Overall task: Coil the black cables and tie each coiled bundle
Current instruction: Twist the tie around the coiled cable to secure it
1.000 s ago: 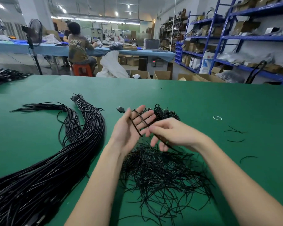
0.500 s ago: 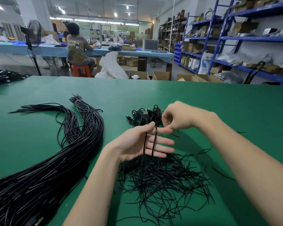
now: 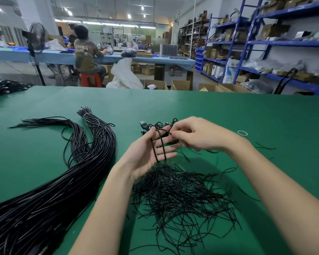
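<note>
Head view shows our flat left hand (image 3: 151, 153) wrapped in cable (image 3: 159, 144), right hand (image 3: 197, 134) pinching it, uncoiled cables (image 3: 50, 196) heaped by the worktop's left edge.

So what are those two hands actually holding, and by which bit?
A thin black cable is looped round the straight fingers of the left hand; the right hand pinches it near the left fingertips.
</note>
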`<state>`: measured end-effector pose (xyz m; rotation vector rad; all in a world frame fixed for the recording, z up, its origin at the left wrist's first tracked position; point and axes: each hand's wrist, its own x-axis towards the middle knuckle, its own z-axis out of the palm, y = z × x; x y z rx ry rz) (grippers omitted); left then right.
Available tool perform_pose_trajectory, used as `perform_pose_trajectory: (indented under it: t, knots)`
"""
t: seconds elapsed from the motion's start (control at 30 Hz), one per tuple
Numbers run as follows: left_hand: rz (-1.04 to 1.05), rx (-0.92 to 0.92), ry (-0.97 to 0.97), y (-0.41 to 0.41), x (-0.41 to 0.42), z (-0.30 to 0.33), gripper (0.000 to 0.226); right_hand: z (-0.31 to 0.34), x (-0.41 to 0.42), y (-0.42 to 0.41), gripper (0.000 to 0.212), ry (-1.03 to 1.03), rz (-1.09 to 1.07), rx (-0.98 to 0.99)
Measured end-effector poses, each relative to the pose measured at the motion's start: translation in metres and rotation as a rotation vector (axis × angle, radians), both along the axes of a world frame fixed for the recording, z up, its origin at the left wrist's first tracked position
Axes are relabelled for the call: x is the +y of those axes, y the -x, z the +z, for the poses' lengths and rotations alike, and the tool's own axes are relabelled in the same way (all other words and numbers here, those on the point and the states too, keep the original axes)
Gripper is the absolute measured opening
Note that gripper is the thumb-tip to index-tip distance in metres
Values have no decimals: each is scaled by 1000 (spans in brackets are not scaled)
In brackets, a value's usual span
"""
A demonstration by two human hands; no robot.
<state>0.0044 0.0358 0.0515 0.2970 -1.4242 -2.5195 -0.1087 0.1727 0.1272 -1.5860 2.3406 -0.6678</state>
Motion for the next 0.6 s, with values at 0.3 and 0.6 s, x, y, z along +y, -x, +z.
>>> perform_pose_trajectory:
  t: [0.3,0.6]
  knots:
    - [-97,25,31,2,5,-2,49,-33,0,-5,23,321,-238,-291]
    - [-51,303,-258,-6,-7,2,46,-67,22,-7,35,89,-33,-769]
